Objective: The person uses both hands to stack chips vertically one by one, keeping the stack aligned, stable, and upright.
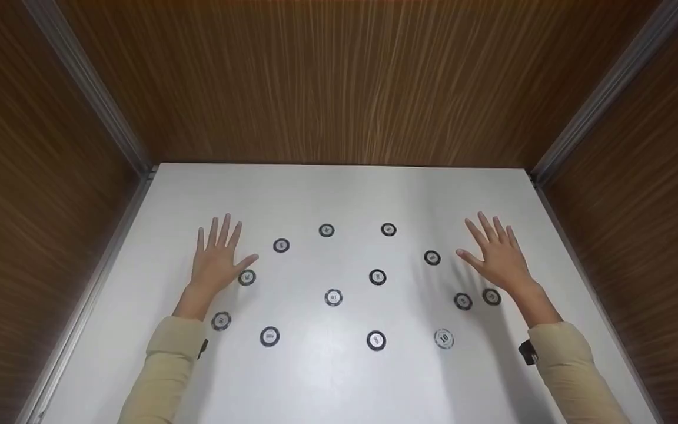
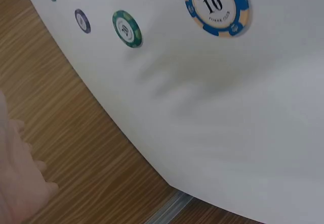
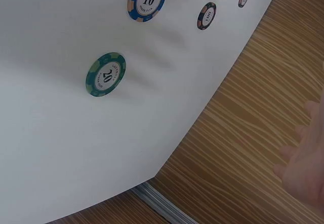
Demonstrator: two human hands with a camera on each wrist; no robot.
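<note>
Over the left side of a white tabletop (image 1: 315,194), my left hand (image 1: 214,265) is held with fingers straight and spread. Its thumb overlaps the edge of a green poker chip (image 2: 127,29) in the head view. A blue and cream poker chip (image 2: 216,6) marked 10 lies nearby. My right hand (image 1: 498,259), fingers also spread, hovers over the right side with a shadow cast below it. Closest to it are a green chip (image 3: 106,74) marked 20, a blue and cream chip (image 3: 147,0) marked 10, and a dark chip (image 3: 206,15) marked 100. Both hands hold nothing.
Several more chips lie flat and apart across the tabletop, among them a chip (image 1: 269,336) at front left and a pale chip (image 1: 444,338) marked 10 at front right. Wood-grain panels (image 1: 339,82) with grey metal corner strips (image 1: 89,82) stand around the back and sides.
</note>
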